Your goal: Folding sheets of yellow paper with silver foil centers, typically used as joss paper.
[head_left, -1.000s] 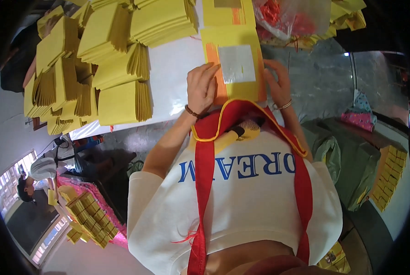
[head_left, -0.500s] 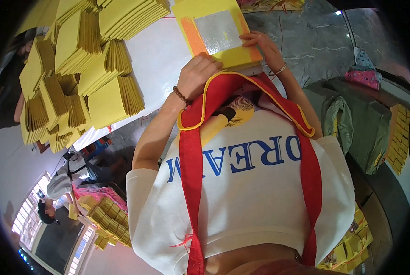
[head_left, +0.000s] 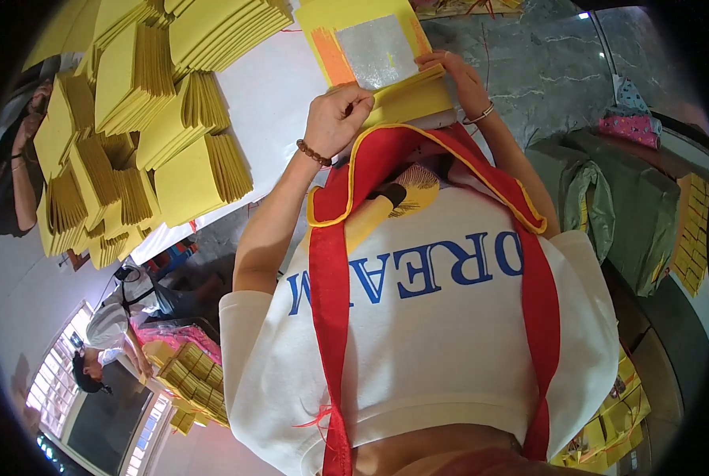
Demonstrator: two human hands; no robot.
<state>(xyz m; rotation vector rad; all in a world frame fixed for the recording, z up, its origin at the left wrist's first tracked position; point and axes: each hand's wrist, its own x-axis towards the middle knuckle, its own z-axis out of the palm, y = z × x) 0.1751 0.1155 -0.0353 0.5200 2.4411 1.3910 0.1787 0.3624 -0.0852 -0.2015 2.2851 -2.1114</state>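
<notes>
A yellow paper sheet (head_left: pixel 315 36) with orange bands and a silver square lies on the white table in front of me. Its near edge is lifted and folded back over the lower part of the silver square. My left hand (head_left: pixel 337 119) pinches the left end of that raised flap, fingers curled in. At the other end of the flap, my right hand (head_left: pixel 459 83) has its fingers closed on the paper's right edge. A brown bead bracelet circles my left wrist, and a pale bangle my right.
Several stacks of folded yellow paper (head_left: pixel 203 170) cover the table's left side. The white tabletop (head_left: pixel 263 103) shows between them and the sheet. Green wrapped bundles (head_left: pixel 620 198) stand at the right. At lower left a person (head_left: pixel 108 341) is beside more yellow bundles (head_left: pixel 192 377).
The sheet's near edge, flat before, is now lifted and turned away from me. My left hand has curled tighter. At far left, another person's arm has come further into view.
</notes>
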